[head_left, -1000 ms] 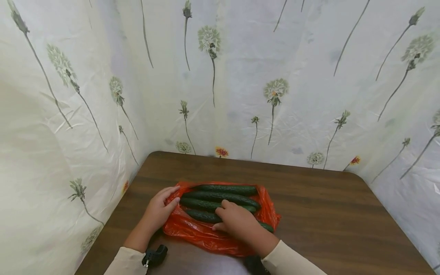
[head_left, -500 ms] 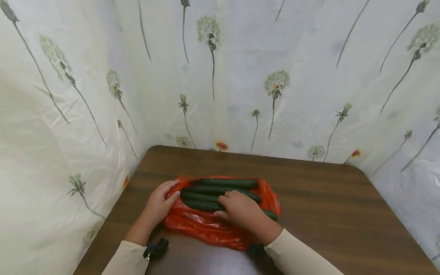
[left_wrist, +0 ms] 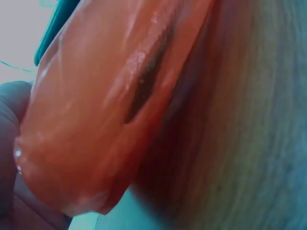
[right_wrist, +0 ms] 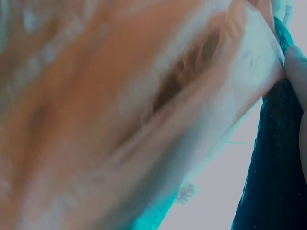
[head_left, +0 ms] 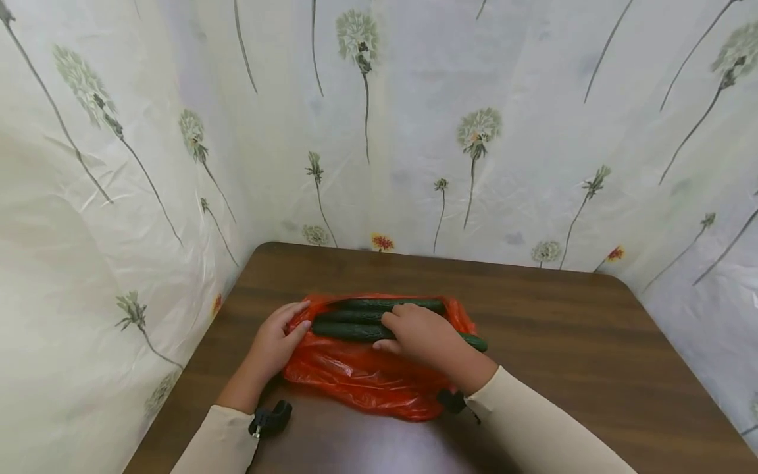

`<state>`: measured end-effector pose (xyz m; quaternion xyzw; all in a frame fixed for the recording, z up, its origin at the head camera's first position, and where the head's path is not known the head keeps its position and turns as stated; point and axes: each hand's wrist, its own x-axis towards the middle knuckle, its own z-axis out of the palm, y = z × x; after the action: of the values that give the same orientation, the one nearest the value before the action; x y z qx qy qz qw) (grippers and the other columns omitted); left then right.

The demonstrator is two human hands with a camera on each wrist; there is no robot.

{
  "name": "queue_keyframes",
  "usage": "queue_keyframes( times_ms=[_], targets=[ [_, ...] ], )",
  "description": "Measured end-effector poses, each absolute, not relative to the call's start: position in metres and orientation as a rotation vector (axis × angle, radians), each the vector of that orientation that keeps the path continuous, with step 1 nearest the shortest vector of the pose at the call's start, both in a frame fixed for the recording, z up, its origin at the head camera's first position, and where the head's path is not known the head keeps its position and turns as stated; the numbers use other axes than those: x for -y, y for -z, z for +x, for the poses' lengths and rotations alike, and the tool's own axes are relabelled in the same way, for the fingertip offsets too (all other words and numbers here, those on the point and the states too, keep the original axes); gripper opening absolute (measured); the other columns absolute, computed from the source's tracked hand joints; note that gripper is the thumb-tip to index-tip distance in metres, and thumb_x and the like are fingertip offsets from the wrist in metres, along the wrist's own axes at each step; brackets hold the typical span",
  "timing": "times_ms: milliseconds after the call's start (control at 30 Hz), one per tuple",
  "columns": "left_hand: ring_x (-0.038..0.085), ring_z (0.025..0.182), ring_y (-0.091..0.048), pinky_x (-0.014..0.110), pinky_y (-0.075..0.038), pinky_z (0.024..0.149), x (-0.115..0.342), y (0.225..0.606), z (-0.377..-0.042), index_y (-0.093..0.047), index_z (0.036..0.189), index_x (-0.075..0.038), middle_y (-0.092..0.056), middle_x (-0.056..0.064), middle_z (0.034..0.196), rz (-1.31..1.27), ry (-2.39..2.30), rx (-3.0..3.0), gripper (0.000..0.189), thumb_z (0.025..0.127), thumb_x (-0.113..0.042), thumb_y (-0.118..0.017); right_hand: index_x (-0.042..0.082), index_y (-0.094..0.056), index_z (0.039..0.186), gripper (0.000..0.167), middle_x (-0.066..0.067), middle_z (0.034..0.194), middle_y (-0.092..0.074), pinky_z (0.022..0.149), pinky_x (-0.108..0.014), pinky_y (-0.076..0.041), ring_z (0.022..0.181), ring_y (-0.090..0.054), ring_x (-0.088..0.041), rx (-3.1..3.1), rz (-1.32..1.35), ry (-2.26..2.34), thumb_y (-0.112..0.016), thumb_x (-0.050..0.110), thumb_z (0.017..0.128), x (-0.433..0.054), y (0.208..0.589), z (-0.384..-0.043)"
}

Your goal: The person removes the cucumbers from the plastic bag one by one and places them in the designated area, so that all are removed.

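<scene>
The front cucumber is lying right under the right hand, so there's no gap for that side to be covering! Its long axis is running left to right, crossing beneath the palm, and its right end is poking out past the edge of the red bag. Its left end is sitting just beside the left thumb; whether they're touching, I'm not able to tell. So the right is the nearer hand, and it's sitting right of the cucumber's middle.

Now the grip: the right one is closing around the cucumber's girth, fingers bending over the far side, thumb pressing along the near side, and the right wrist view is backing that up with a thumb against dark green skin. The left hand is holding the bag's left edge, thumb and fingers parting in a curve with thin film between them. Behind, more cucumbers are lying roughly parallel inside the bag, and everything's resting on the brown tabletop.
</scene>
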<state>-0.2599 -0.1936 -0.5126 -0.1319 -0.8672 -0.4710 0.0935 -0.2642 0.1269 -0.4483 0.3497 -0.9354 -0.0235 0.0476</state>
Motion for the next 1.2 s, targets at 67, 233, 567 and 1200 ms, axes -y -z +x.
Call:
queue_keyframes(
  times_ms=[67, 233, 567, 1200],
  targets=[
    [0.037, 0.140, -0.053, 0.060, -0.041, 0.117, 0.193, 0.512, -0.260, -0.063, 0.146, -0.013, -0.059, 0.014, 0.148, -0.389, 1.400, 2.577, 0.046, 0.102, -0.022, -0.070, 0.024, -0.061, 0.092, 0.040, 0.008, 0.081, -0.053, 0.071, -0.029, -0.052, 0.076, -0.053, -0.011, 2.851, 1.070, 0.085, -0.063, 0.063, 0.097, -0.129, 0.442, -0.265],
    [0.035, 0.138, -0.055, 0.057, -0.049, 0.110, 0.192, 0.512, -0.261, -0.062, 0.148, -0.016, -0.058, 0.012, 0.150, -0.381, 1.407, 2.586, 0.048, 0.101, -0.022, -0.072, 0.022, -0.065, 0.100, 0.041, 0.008, 0.087, -0.056, 0.074, -0.029, -0.052, 0.080, -0.053, -0.011, 2.850, 1.065, 0.068, -0.064, 0.063, 0.096, -0.137, 0.432, -0.265],
    [0.036, 0.138, -0.054, 0.059, -0.043, 0.115, 0.191, 0.511, -0.262, -0.062, 0.147, -0.013, -0.059, 0.014, 0.148, -0.376, 1.429, 2.555, 0.049, 0.100, -0.017, -0.073, 0.020, -0.058, 0.093, 0.040, 0.008, 0.082, -0.048, 0.067, -0.028, -0.044, 0.074, -0.045, -0.011, 2.831, 1.032, 0.021, -0.070, 0.058, 0.095, -0.166, 0.419, -0.269],
    [0.035, 0.136, -0.055, 0.057, -0.046, 0.112, 0.189, 0.513, -0.258, -0.062, 0.147, -0.014, -0.059, 0.014, 0.149, -0.314, 1.468, 2.566, 0.051, 0.097, -0.013, -0.074, 0.018, -0.063, 0.101, 0.034, 0.008, 0.086, -0.052, 0.069, -0.031, -0.047, 0.078, -0.049, -0.010, 2.794, 0.964, 0.025, -0.076, 0.048, 0.093, -0.274, 0.431, -0.276]
  ],
)
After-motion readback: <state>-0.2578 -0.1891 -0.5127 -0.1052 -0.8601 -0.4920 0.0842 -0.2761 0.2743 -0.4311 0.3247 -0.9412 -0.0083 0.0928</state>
